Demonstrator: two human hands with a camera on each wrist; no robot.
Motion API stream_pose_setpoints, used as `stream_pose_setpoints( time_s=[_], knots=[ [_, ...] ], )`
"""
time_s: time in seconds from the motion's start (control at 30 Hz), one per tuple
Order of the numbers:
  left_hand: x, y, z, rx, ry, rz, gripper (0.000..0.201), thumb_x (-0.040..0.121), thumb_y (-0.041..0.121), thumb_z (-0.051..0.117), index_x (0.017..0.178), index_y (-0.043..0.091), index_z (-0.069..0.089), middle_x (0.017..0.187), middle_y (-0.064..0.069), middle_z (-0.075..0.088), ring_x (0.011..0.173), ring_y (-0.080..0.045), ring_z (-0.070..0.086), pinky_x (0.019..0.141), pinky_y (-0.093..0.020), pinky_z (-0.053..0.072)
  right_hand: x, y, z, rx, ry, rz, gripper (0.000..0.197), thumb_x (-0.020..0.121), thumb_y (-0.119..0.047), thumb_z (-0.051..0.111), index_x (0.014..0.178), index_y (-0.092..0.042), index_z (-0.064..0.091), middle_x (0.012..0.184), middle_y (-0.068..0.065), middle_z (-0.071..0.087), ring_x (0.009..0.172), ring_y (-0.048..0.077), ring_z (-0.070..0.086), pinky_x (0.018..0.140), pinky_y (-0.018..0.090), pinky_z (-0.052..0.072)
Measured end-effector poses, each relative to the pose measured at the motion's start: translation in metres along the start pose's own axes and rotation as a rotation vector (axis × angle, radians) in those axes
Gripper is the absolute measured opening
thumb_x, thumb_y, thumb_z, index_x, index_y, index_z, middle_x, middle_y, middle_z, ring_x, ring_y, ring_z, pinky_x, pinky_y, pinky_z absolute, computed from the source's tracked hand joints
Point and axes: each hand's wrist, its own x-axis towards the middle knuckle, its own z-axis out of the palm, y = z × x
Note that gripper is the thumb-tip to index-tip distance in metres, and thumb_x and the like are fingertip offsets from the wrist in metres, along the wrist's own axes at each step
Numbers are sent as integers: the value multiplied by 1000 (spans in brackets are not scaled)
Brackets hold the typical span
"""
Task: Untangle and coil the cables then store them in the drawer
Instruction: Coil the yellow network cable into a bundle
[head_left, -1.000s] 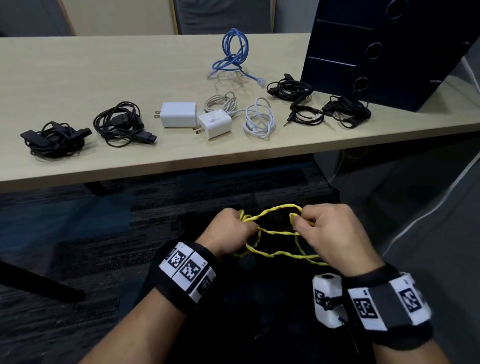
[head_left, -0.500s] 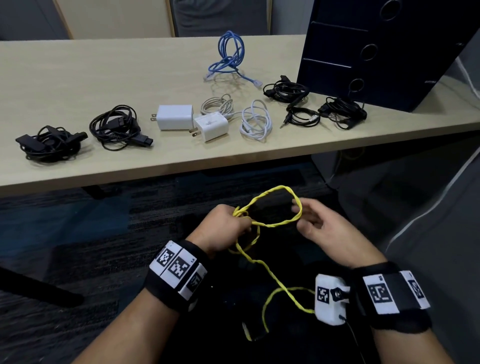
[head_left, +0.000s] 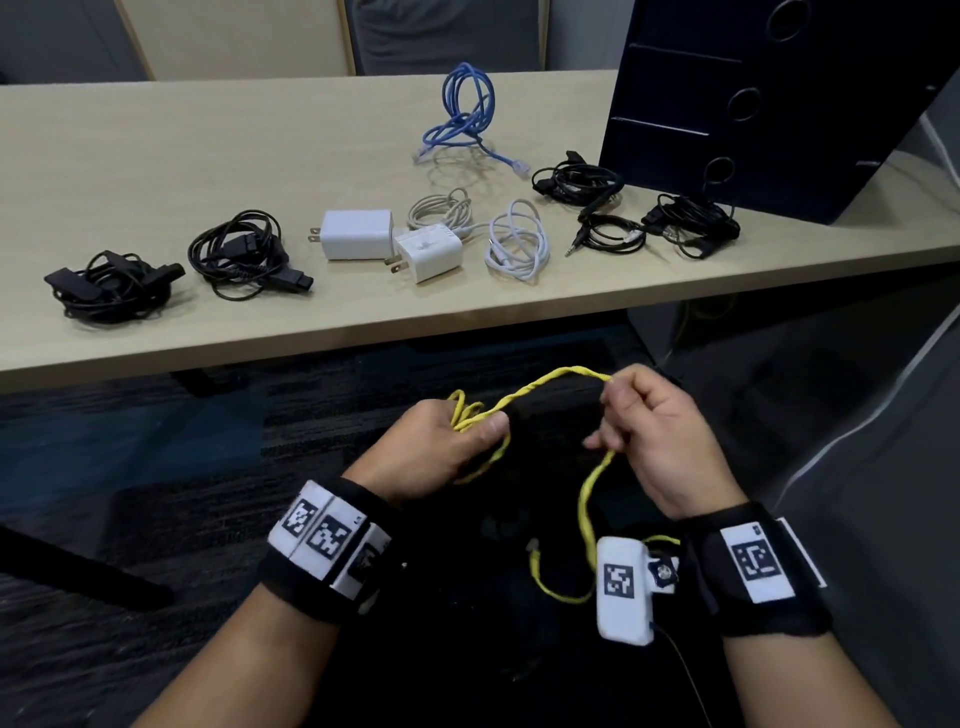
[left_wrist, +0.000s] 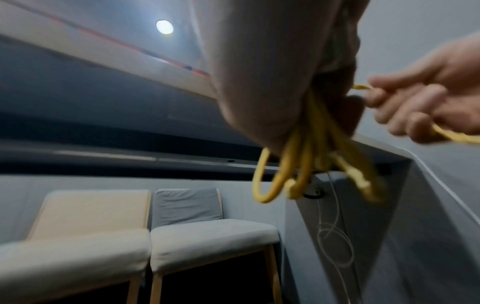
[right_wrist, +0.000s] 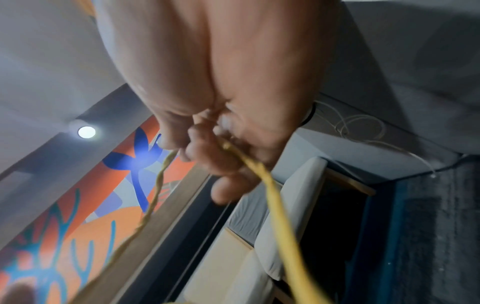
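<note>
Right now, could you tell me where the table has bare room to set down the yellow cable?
Bare wood on the table lies behind the black bundles, left of the blue cable. From the white chargers to the drawer unit, it is crowded.

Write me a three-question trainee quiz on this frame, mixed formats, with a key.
1. True or false: the yellow cable lies on the table.
2. Which hand holds the gathered loops? A) left hand B) right hand
3. Fill in: the cable standing up behind the two white chargers is coloured ____.

Key:
1. False; both hands hold it below the table edge.
2. A; the right hand pinches a single strand.
3. Blue; it is the blue cable.
</note>
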Motion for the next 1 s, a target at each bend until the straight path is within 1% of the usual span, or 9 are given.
stream_pose_setpoints(
  time_s=[0.13,0.3,0.4,0.5,0.67,0.73,0.83,0.93,1.0],
  knots=[
    [-14,4,1,-573,-176,17,46,93,52,47,80,8,52,50,6,34,45,-9,24,44,-16,30,15,12,3,-289,110,-34,22,92,-32,51,72,-29,59,51,-6,43,44,7,39,57,38,44],
    [-17,0,10,-1007,-355,158,42,80,41,73,91,7,49,59,0,46,46,-12,47,69,-28,49,13,19,28,-398,96,1,27,101,-36,43,82,-24,58,58,-4,49,52,11,47,56,28,43],
    [-18,1,15,-1096,-334,186,41,81,37,73,91,7,46,61,-3,51,51,-16,54,71,-29,51,3,21,40,-81,-79,95,58,78,-75,56,107,-25,57,90,6,62,66,14,55,61,28,45],
    [-19,1,17,-1188,-393,200,36,88,35,65,92,7,44,57,3,48,45,-10,50,74,-27,52,-4,21,48,212,-230,178,93,57,-73,77,121,-13,47,107,13,62,65,16,57,55,25,44],
    [-22,-2,21,-1273,-457,173,28,91,28,63,94,5,47,54,7,46,41,-6,47,74,-27,51,-16,24,59,462,-194,249,79,62,-54,85,114,-8,46,94,12,63,65,18,62,52,27,52],
    [-21,-5,21,-1274,-377,89,20,86,24,67,88,7,57,49,7,42,37,-6,43,70,-27,51,-15,25,58,323,-97,217,63,68,-53,83,105,-14,51,88,15,56,68,23,54,56,32,50],
    [-20,-7,21,-1283,-257,-46,16,88,23,57,81,8,58,44,9,34,34,-4,35,62,-24,50,-16,13,54,23,-97,69,27,84,-35,66,97,-16,52,68,-9,57,63,9,50,61,29,41],
    [-20,2,24,-1219,-150,-74,24,94,28,52,82,7,53,44,9,30,34,-4,30,58,-24,50,-18,1,51,-154,-145,1,33,82,-27,74,102,-13,51,68,-14,62,65,0,55,65,20,44],
    [-22,6,25,-1154,-90,-65,22,90,26,52,79,7,57,47,6,29,38,-5,31,58,-26,52,-18,-2,50,-291,-143,-16,25,83,-25,72,96,-18,52,69,-12,61,65,4,55,64,25,44]
  ],
)
